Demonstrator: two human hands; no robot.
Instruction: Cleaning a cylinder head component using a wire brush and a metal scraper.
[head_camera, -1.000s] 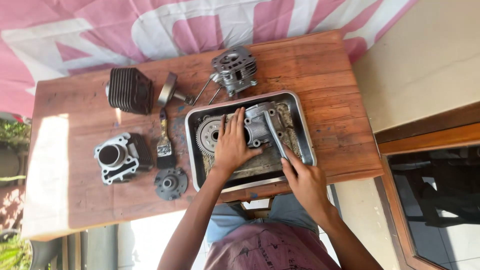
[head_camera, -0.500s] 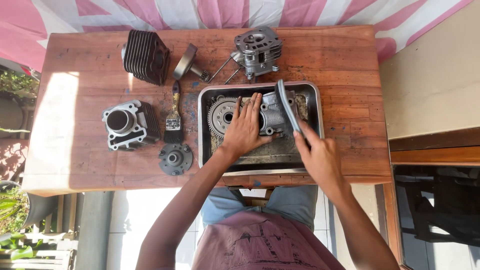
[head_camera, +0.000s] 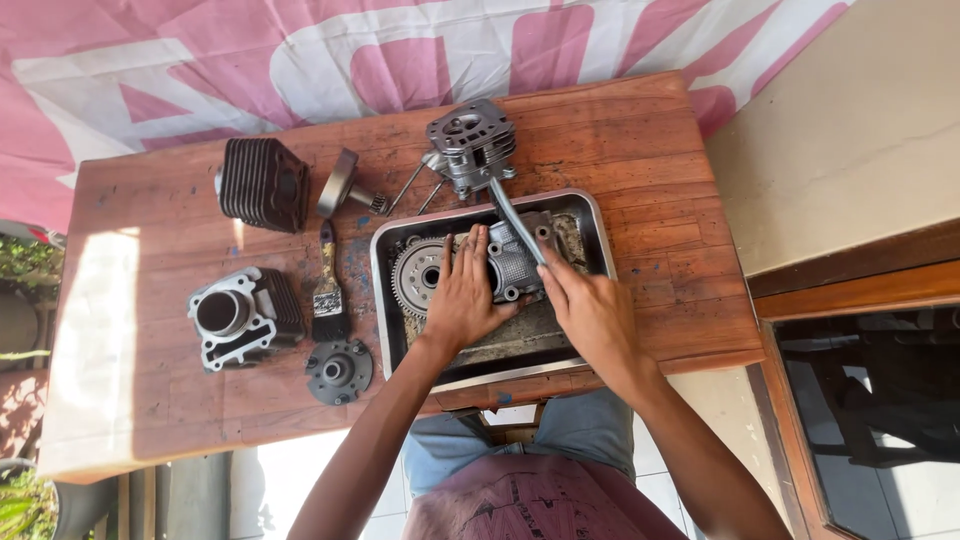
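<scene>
Big wooden table (head_camera: 640, 150), steel tray (head_camera: 598, 235) sitting on it with an engine case (head_camera: 515, 265) inside. Left hand (head_camera: 462, 300) lies flat, fingers spread, on the case beside its gear (head_camera: 415, 275); right hand (head_camera: 592, 312) is wrapped around a wrench handle (head_camera: 520, 225), paintbrush (head_camera: 328, 290) left of the tray

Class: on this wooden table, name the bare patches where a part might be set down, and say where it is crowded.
Bare wood lies right of the metal tray, along the table's left and near-left edge, and at the far-left corner beyond the finned cylinder. Crowded: the strip between cylinder block, brush and tray, and inside the tray, under the left hand and right hand.
</scene>
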